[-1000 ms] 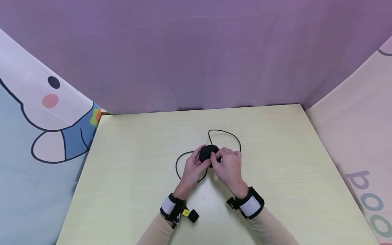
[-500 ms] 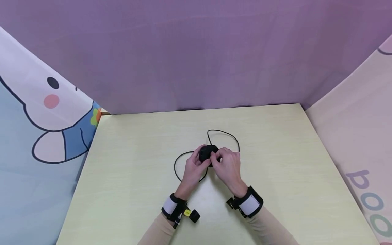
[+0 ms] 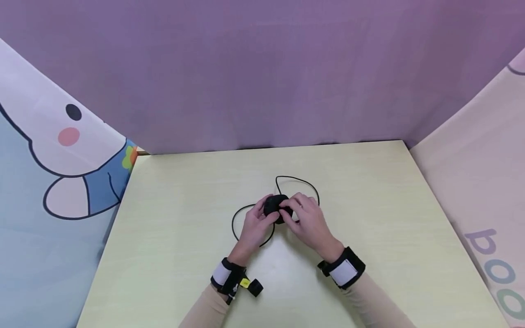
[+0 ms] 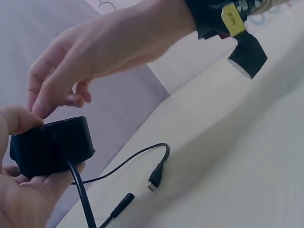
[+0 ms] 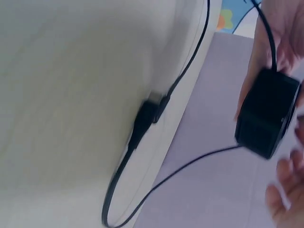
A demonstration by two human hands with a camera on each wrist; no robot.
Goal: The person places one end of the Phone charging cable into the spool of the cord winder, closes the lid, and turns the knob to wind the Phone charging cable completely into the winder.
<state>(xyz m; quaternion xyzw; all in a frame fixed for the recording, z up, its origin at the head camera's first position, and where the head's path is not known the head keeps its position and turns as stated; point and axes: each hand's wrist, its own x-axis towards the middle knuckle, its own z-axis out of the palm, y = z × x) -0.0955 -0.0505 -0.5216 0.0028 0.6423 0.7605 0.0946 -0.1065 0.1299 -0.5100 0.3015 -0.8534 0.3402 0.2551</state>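
Right wrist (image 3: 330, 248) swung outward; left fingers (image 3: 262, 202) grip the black device (image 4: 52, 148), right fingers (image 3: 289, 219) touching, pinch unclear.

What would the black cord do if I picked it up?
The cord would probably flop, since it looks thin and bends in loose loops. It might spring slightly, because its curves look smooth. The chunkier plug could make its end dangle.
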